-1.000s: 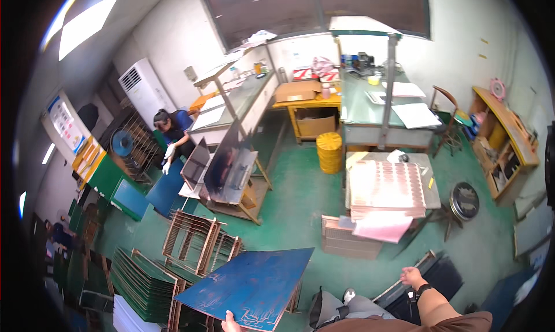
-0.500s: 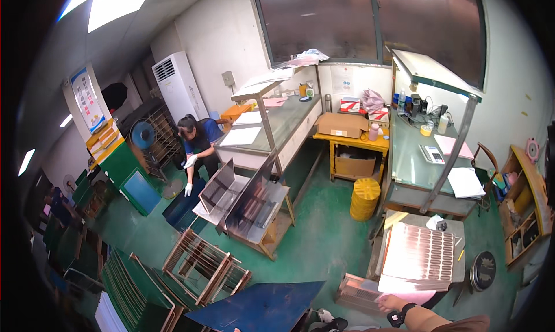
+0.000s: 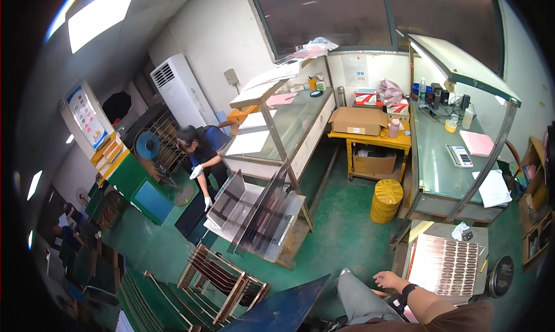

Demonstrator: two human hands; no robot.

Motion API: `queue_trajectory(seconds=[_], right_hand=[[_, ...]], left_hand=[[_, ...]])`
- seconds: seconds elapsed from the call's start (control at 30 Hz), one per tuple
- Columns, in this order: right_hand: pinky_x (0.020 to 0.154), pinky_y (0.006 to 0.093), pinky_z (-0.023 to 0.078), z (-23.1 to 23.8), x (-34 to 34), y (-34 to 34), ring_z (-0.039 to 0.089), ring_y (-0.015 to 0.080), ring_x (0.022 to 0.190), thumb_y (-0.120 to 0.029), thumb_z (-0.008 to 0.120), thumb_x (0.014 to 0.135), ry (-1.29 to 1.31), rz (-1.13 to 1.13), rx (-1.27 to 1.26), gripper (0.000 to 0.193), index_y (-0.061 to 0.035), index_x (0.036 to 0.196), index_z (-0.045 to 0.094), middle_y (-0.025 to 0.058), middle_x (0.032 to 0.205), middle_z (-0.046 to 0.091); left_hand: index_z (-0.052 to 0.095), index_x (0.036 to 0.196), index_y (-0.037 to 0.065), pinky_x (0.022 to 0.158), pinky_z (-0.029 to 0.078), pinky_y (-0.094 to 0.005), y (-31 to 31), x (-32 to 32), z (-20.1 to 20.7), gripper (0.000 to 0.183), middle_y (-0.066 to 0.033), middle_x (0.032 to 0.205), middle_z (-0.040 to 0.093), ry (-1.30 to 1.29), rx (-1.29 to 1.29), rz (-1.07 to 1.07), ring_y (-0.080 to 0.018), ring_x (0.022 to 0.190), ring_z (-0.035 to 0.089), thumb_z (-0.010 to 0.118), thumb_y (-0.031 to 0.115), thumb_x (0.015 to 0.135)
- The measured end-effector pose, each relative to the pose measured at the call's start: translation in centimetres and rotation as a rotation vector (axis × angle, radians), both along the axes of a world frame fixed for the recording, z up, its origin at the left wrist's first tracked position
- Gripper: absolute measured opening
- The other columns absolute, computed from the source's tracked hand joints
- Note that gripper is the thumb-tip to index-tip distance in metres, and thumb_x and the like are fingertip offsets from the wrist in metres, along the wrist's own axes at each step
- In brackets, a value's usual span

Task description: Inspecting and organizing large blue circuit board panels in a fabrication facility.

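My right hand (image 3: 386, 280) hangs over my leg, a dark band on its wrist; its fingers are loosely curled and apart, and I see nothing in them. To its right lies a stack of copper-coloured sheets (image 3: 442, 268) with rows of oval shapes, on a low grey-topped stand. My left hand is out of view. At the lower edge a dark blue panel (image 3: 289, 306) leans at a tilt beside my legs.
Wooden-framed racks (image 3: 222, 280) and green panels (image 3: 141, 300) stand at lower left. Beyond, a gloved person (image 3: 202, 153) bends beside a bench with dark upright sheets (image 3: 260, 210). A yellow drum (image 3: 386, 201), a glass-topped desk (image 3: 439, 164) and a round stool (image 3: 500, 277) are nearby.
My right hand has come away from the copper-coloured sheet stack and now hangs over my leg. The view has shifted, and more of my grey trouser leg shows.
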State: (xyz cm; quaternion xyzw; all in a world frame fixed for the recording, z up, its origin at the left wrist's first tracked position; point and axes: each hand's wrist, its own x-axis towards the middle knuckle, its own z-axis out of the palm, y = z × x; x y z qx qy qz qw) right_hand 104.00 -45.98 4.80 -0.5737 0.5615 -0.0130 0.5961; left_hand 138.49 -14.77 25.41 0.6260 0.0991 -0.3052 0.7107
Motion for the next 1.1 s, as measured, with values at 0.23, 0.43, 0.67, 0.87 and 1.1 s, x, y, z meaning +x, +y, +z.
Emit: queue_trajectory(seconds=[0.23,0.43,0.67,0.87,1.1], right_hand=[[0.049,0.0268,0.047,-8.1,-1.0,-9.7,0.062,0.0145,0.066,-0.014,0.051,0.081,-0.008,0.095,0.134,0.03,-0.0084,0.109,0.058,0.0074,0.082,0.064],[0.053,0.0268,0.049,-6.7,-5.0,-22.2,0.061,0.0162,0.07,-0.01,0.051,0.082,-0.044,-0.055,0.279,0.029,-0.0038,0.111,0.055,0.009,0.089,0.062],[0.052,0.0302,0.05,-2.0,-8.4,-37.5,0.06,0.0187,0.062,-0.012,0.041,0.089,-0.127,-0.727,0.035,0.022,-0.0048,0.105,0.054,0.0097,0.078,0.06],[0.052,0.0322,0.051,-4.2,-8.9,-39.7,0.061,0.0207,0.064,-0.006,0.044,0.083,-0.373,-0.739,0.276,0.024,-0.0048,0.104,0.054,0.0108,0.08,0.06],[0.059,0.0275,0.052,-3.2,-4.2,-44.1,0.061,0.017,0.071,-0.017,0.045,0.087,-0.002,-0.274,0.222,0.028,-0.0015,0.109,0.055,0.0101,0.09,0.061]], left_hand=[[0.05,0.08,0.005,0.056,0.036,-0.0302,-5.2,1.8,-4.6,0.011,-0.004,0.072,0.044,-0.123,0.361,-0.119,-0.014,0.064,0.038,0.045,0.012,0.087],[0.048,0.079,0.005,0.056,0.035,-0.0338,-13.4,1.3,-12.1,0.017,-0.0062,0.067,0.043,-0.18,0.578,-0.132,-0.0182,0.061,0.036,0.039,0.016,0.087],[0.048,0.079,0.01,0.064,0.033,-0.037,-16.7,3.8,-13.1,0.04,-0.0056,0.07,0.046,0.166,0.743,-0.226,-0.0192,0.068,0.036,0.032,0.045,0.091],[0.052,0.086,0.009,0.065,0.035,-0.0364,-17.3,12.4,-27.4,0.043,-0.0083,0.075,0.049,0.199,0.583,-0.296,-0.0195,0.069,0.038,0.033,0.048,0.089],[0.052,0.088,0.008,0.066,0.037,-0.0359,-25.4,14.9,-30.9,0.04,-0.009,0.078,0.05,0.125,0.628,-0.33,-0.0198,0.071,0.04,0.034,0.045,0.088]])
